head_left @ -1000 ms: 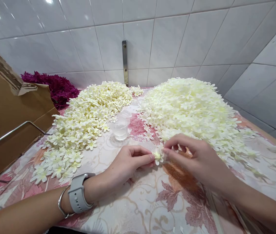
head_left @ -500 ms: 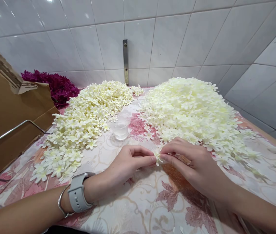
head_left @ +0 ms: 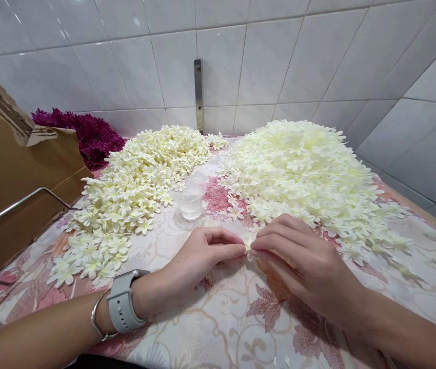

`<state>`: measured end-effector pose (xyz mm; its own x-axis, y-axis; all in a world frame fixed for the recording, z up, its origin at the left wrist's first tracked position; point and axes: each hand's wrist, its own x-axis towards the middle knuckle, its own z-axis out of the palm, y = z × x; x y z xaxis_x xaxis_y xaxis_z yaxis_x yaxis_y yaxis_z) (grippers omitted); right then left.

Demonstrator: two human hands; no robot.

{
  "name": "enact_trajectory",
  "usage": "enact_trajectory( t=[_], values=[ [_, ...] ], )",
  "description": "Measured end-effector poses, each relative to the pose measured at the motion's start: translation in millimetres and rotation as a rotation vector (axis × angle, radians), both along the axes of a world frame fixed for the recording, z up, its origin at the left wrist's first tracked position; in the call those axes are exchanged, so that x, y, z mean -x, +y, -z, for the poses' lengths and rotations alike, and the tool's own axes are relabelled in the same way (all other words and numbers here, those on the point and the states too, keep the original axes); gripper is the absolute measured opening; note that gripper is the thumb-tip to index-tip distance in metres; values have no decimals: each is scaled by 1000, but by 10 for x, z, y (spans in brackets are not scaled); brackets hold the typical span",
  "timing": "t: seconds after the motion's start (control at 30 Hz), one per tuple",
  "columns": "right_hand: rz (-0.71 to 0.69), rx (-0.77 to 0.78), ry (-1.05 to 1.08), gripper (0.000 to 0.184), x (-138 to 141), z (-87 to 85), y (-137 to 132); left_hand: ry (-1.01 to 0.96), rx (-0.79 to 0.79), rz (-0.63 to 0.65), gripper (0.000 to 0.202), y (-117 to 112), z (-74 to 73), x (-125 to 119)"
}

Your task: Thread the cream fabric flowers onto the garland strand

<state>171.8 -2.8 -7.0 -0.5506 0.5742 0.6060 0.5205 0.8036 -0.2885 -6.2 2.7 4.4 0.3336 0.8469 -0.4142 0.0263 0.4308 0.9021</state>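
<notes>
One small cream-white flower (head_left: 249, 245) is pinched between my two hands above the patterned tablecloth (head_left: 218, 328). My left hand (head_left: 206, 253) grips it with thumb and forefinger from the left. From the right, the fingertips of my right hand (head_left: 298, 256) press on the same flower and partly cover it. Beyond my right hand rises a large pile of pale white flowers (head_left: 298, 169). A second heap of creamy flowers (head_left: 144, 174) spreads to the left, past my left wrist. Between the heaps stands a small clear plastic cup (head_left: 191, 205).
A cardboard box (head_left: 18, 169) with a bent metal wire (head_left: 18, 207) stands at the left edge. Purple flowers (head_left: 87, 136) lie behind it. The tiled wall (head_left: 272, 61) closes off the back, with a metal bracket (head_left: 198, 95) fixed to it.
My right hand has turned and its fingers have closed in further over the flower, hiding more of it. My left hand stays almost in place.
</notes>
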Motion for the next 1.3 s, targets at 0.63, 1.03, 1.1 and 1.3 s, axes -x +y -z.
enact_trajectory(
  t=[0.63,1.03,1.1,1.3],
  values=[
    [527,336,209,11,-174,-45,197,-173,15,-120,14,21,56,0],
    [80,342,103,14,-19,-18,47,-191,40,-94,20,-21,23,-10],
    [141,517,154,15,-5,-28,39,-221,64,-86,26,-30,24,-13],
    [221,686,178,19,-9,-56,67,-231,42,-128,14,-16,15,-25]
  ],
)
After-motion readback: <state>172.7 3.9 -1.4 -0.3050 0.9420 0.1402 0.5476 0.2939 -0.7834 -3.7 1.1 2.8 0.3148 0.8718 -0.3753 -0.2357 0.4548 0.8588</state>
